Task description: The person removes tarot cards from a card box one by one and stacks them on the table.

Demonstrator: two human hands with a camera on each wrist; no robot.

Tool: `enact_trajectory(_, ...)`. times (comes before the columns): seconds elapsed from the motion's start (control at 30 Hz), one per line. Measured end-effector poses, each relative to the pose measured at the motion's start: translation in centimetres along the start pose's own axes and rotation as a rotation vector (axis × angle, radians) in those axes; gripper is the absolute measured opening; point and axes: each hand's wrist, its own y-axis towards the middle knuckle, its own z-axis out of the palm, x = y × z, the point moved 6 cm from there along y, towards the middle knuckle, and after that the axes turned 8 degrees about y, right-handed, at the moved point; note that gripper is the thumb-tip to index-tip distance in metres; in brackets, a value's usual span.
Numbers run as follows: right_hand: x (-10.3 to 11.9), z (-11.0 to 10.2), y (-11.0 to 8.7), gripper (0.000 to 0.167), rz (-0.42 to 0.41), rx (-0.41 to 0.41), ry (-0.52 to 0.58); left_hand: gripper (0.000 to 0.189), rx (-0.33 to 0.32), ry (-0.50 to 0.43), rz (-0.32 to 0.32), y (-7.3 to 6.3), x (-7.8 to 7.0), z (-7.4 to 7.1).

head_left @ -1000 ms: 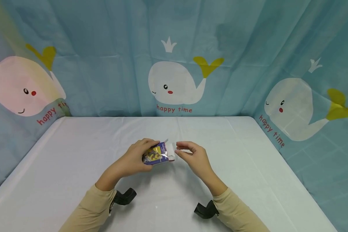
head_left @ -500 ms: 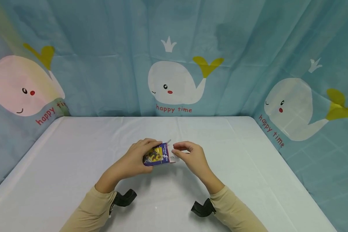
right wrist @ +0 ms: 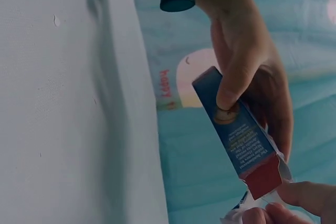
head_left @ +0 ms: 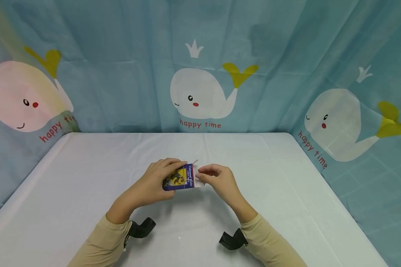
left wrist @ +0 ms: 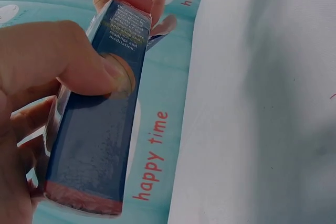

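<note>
A blue tarot card box (head_left: pixel 178 177) with a yellow picture and white lettering is held above the table, its end with the red edge pointing right. My left hand (head_left: pixel 152 183) grips it from the left, the thumb pressed on the narrow side (left wrist: pixel 92 129) and fingers around the far side. At that end, a red flap (right wrist: pixel 264 177) and a white flap (head_left: pixel 198 181) stand out. My right hand (head_left: pixel 222 181) pinches at the white flap with thumb and fingertips. Clear wrapping shows around the box's end in the right wrist view. The box's inside is hidden.
A white cloth covers the table (head_left: pixel 87 178) under both hands. Behind it hangs a blue curtain (head_left: pixel 133 92) with printed whales. Black wrist mounts, left (head_left: pixel 142 227) and right (head_left: pixel 233 239), stick out below the sleeves.
My right hand has come left to the white flap, where its fingertips now overlap it. The box has turned slightly, so its front lettering shows more plainly. My left hand keeps its grip.
</note>
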Motion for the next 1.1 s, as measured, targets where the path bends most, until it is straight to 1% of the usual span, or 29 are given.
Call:
enact_trajectory(0.13,-0.31,0.23,-0.01,0.019,0.023,0.017,0.032,0.082,-0.006,-0.001,0.01,-0.05,-0.21,-0.03)
enact_trajectory(0.43,-0.38,0.3,-0.1,0.013,0.023,-0.006,0.021,0.083,-0.02,-0.015,0.047,-0.03,-0.66,0.16)
enact_trajectory(0.67,-0.56,0.34,-0.02,0.011,0.024,-0.027,0.001,0.083,-0.023,-0.013,0.05,0.01,-0.72,0.28)
enact_trajectory(0.83,-0.62,0.39,0.01,0.012,0.021,-0.038,0.002,0.082,-0.025,-0.017,0.051,0.01,-0.83,0.25)
enact_trajectory(0.9,-0.58,0.39,0.0,0.013,0.019,-0.037,-0.002,0.082,-0.025,-0.02,0.052,0.01,-0.87,0.22)
enact_trajectory(1.1,-0.62,0.22,0.06,0.014,0.025,-0.002,0.005,0.082,-0.025,-0.022,0.051,-0.02,-0.81,0.04)
